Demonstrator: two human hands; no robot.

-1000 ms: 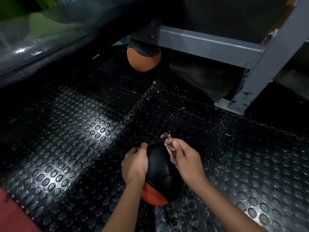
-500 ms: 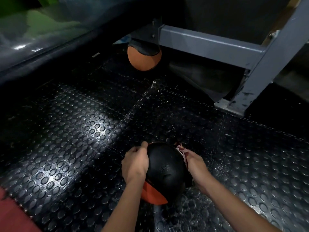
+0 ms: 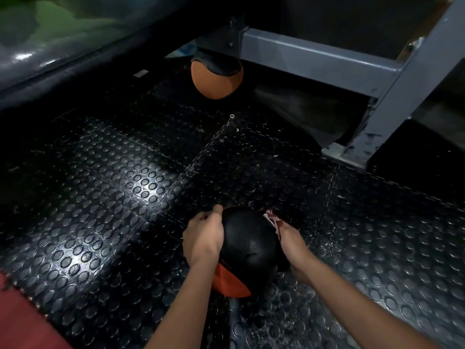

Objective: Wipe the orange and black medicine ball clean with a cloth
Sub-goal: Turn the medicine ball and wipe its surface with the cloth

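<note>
Black-orange medicine ball [image 3: 247, 245], lettering unreadable, cloth [image 3: 272, 218]

Single head-worn wide-angle view, looking forward and steeply down, close above the medicine ball [image 3: 247, 244] on the studded floor [image 3: 105, 202], grey frame [image 3: 352, 69] well beyond it, upper right
</note>
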